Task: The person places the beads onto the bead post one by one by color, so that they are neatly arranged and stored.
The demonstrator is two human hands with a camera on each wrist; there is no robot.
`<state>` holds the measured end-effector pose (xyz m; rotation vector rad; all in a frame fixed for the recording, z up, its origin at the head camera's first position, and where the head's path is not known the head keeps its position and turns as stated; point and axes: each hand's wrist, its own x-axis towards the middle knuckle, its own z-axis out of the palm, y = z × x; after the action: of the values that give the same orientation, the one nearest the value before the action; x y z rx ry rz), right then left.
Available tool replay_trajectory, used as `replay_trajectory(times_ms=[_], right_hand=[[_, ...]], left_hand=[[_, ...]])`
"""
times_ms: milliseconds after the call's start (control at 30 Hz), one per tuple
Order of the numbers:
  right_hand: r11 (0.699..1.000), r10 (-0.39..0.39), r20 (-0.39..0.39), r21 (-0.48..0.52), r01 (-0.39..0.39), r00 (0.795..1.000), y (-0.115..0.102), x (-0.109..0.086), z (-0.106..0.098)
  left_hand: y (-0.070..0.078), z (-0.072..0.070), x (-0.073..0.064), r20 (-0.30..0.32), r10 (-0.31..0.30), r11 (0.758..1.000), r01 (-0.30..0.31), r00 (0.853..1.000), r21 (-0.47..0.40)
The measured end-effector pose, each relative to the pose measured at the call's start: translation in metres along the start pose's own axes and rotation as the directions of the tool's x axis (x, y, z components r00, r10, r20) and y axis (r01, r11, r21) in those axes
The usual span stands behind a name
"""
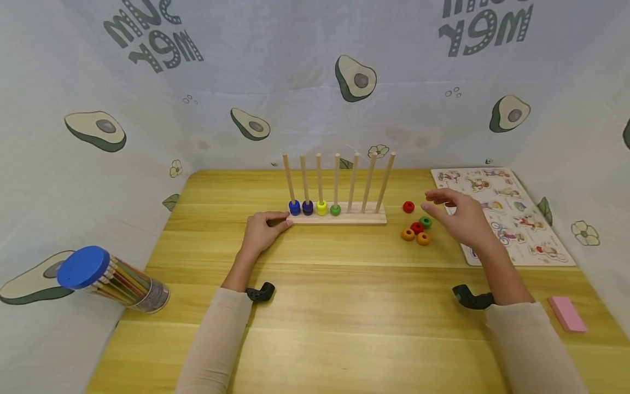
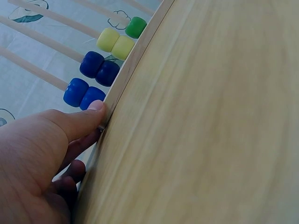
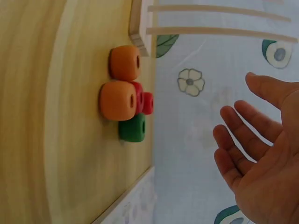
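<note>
A wooden peg rack [image 1: 361, 218] with several upright pegs stands toward the back of the table. From the left, its first pegs carry two blue beads [image 1: 294, 208], two dark blue beads [image 1: 307, 208], two yellow beads [image 1: 321, 208] and one green bead [image 2: 135, 27]. My left hand [image 1: 260, 232] grips the rack's left end, thumb at the base beside the blue beads. My right hand [image 1: 460, 216] holds nothing, fingers spread and gently bent, over the table beside the loose beads: two orange beads [image 3: 118, 101], two red beads [image 1: 408, 207] and a green one [image 1: 425, 222].
A picture puzzle board [image 1: 512, 213] lies at the right, partly behind my right arm. Nearer me is a pink block [image 1: 567, 314]. A blue-lidded tub of coloured sticks [image 1: 120, 282] stands at the left. Printed cloth [image 1: 305, 65] hangs behind the table.
</note>
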<state>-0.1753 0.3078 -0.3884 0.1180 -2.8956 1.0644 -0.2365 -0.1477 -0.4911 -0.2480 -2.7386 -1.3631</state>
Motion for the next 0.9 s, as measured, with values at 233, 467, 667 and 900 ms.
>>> replay_trajectory(times_ms=[233, 467, 667, 900], right_hand=[[0.999, -0.004, 0.054, -0.032, 0.006, 0.999, 0.025, -0.004, 0.005], [0.999, 0.001, 0.097, -0.053, 0.004, 0.995, 0.04, -0.003, 0.01], [0.998, 0.021, 0.128, -0.066, -0.012, 0.992, 0.047, -0.001, 0.013], [0.996, 0.027, 0.15, -0.084, -0.014, 0.988, 0.052, 0.001, 0.018]], left_hand=[[0.0, 0.0, 0.0, -0.003, 0.004, 1.0, -0.004, 1.0, 0.002], [0.001, 0.0, 0.0, -0.008, -0.004, 1.0, 0.004, 1.0, 0.001], [0.001, 0.0, 0.0, -0.007, -0.015, 1.0, 0.015, 1.0, -0.003], [0.001, -0.001, 0.0, -0.001, -0.013, 1.0, 0.013, 1.0, 0.003]])
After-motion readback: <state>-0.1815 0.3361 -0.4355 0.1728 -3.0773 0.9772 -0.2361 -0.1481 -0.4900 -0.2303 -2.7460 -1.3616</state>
